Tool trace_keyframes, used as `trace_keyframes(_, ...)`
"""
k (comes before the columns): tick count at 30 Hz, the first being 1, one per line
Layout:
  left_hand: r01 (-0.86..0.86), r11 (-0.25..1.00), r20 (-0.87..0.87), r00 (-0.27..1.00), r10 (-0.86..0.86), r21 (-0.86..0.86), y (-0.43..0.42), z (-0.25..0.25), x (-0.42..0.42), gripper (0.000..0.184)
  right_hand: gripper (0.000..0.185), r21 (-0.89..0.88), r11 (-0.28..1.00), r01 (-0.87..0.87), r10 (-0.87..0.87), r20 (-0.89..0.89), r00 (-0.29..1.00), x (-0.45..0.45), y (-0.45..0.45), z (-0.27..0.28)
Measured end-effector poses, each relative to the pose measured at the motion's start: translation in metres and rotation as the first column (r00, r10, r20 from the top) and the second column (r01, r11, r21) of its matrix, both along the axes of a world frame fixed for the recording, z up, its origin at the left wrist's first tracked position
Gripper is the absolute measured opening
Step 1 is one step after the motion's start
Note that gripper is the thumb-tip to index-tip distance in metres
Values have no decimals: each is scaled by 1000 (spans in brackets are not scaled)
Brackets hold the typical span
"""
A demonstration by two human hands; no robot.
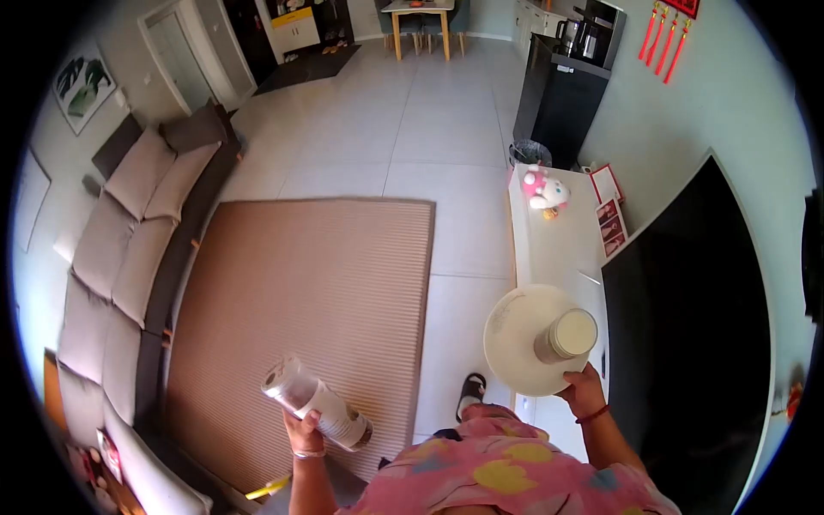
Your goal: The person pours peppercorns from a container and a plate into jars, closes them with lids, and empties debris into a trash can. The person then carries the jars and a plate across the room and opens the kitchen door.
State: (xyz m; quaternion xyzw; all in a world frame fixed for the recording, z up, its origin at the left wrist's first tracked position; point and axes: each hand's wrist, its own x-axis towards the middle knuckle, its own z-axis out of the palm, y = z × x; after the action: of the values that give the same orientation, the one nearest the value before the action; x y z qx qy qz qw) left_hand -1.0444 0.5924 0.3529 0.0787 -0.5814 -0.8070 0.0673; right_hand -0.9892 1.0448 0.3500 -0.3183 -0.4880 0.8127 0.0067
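My left hand (305,432) is wrapped round a clear cylindrical jar (318,401) with a pale label, tilted over the brown mat's near part. At the right, my right hand (584,390) grips the near edge of a round white plate (518,342). On that plate stands a second jar (566,336) with a cream-coloured lid, close to my fingers. The plate is held above the edge of the long white cabinet.
A ribbed brown mat (318,283) covers the floor beside a grey sofa (112,249). Along the right run the white cabinet (558,249) with a pink-and-white plush toy (546,189), and a large black television (695,343). A bin (530,154) stands beyond.
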Motion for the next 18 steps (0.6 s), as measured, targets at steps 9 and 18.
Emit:
trace_keyframes(9, -159, 987, 46, 986, 161, -39, 0, -2, -119, 85, 44, -146, 983, -115, 106, -67, 992, -200, 30, 16)
trace_keyframes(18, -125, 991, 20, 992, 126, -41, 38, 9, -336, 91, 47, -214, 973, -84, 44, -187, 981, -364, 62, 17)
